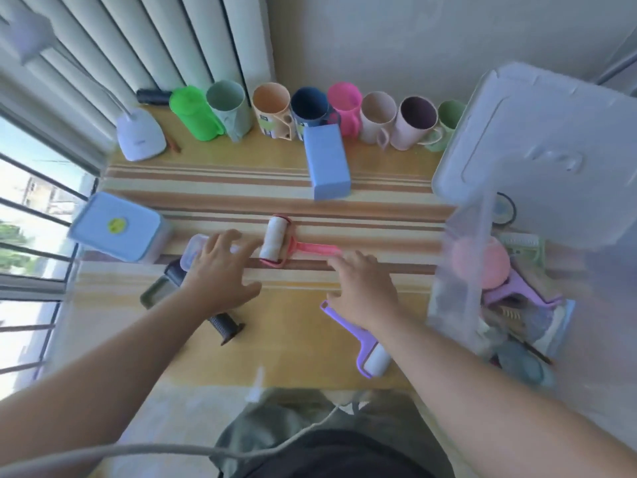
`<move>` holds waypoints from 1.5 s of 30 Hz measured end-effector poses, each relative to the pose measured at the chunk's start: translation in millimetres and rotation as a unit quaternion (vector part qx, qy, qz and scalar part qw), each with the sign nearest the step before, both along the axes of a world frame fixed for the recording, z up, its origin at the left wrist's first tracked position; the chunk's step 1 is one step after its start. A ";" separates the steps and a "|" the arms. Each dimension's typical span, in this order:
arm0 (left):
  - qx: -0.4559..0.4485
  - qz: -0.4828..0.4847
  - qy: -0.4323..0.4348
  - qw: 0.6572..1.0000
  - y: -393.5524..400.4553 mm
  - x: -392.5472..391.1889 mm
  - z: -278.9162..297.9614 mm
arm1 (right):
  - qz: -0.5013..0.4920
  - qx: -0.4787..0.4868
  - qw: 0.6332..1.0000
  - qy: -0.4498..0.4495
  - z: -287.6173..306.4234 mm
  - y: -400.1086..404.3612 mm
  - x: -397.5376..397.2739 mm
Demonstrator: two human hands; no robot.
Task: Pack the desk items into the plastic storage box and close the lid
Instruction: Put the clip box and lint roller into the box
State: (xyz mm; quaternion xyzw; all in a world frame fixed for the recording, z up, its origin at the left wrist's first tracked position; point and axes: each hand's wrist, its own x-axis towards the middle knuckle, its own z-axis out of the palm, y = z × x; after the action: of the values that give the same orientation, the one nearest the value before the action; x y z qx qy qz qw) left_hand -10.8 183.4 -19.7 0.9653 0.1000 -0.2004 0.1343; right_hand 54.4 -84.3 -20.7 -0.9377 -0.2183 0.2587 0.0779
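A pink lint roller (286,243) lies mid-desk. My left hand (220,270) hovers open just left of its white roll, over a small clear box (194,251) and a black-handled tool (225,327). My right hand (365,288) is open, fingertips near the end of the pink handle, and it partly covers a purple lint roller (370,353). The clear plastic storage box (458,298) stands at the right, holding a pink ball and several items. Its lid (537,146) stands raised behind it.
A blue block (327,160) lies behind the roller. A row of several coloured cups (310,108) lines the wall. A white desk lamp (139,134) and a blue lidded container (119,229) are at the left by the window.
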 end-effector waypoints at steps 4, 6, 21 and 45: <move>0.024 0.023 0.010 0.999 42.6 -29.9 -17.0 | -0.011 -0.096 0.993 0.068 -43.2 0.8 -28.7; 0.034 0.037 0.024 0.998 57.7 -33.6 -22.7 | -0.030 -0.123 0.988 0.090 -56.5 -0.6 -37.6; 0.037 0.001 0.055 0.998 72.6 13.6 -27.8 | -0.097 0.123 0.984 0.082 -29.5 13.3 -8.6; -0.098 -0.226 -0.223 0.943 -261.9 95.0 146.4 | -0.261 0.231 0.937 0.010 114.7 -288.1 39.8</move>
State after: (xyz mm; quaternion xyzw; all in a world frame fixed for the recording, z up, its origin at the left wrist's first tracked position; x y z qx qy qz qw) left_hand 84.2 -78.5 126.7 0.9646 -0.1732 -0.0140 0.1983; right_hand 94.2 -372.4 94.0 -0.9154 -0.0190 0.1809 0.3591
